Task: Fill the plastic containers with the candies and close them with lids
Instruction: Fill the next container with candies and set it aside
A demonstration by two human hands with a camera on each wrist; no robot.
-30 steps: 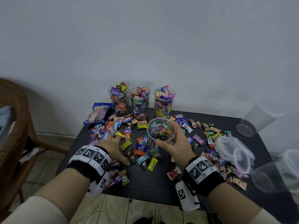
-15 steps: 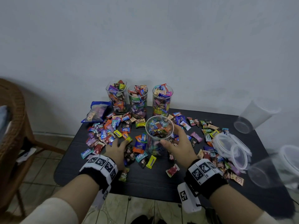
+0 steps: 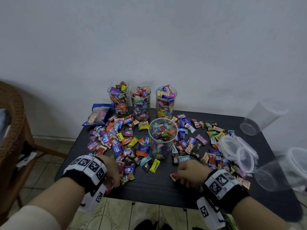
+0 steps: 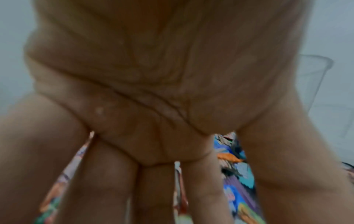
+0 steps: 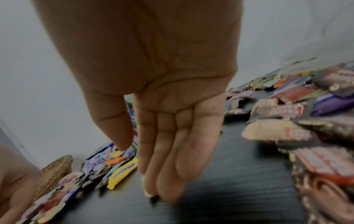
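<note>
left hand (image 3: 111, 170) lies spread, fingers straight, on loose candies (image 3: 114, 140); right hand (image 3: 191, 171) rests fingers-down beside a red candy (image 3: 174, 176), holding nothing. one half-full clear container (image 3: 162, 140) stands mid-desk (image 3: 157, 188), three full ones (image 3: 141, 102) behind, all unlidded; clear lids (image 3: 239, 150) piled right.

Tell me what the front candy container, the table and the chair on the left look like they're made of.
Front container: clear glossy plastic, candies visible through its wall. Table: matte black with fine grain lines, likely wood or laminate. Chair: brown woven wicker, weave visible.
</note>
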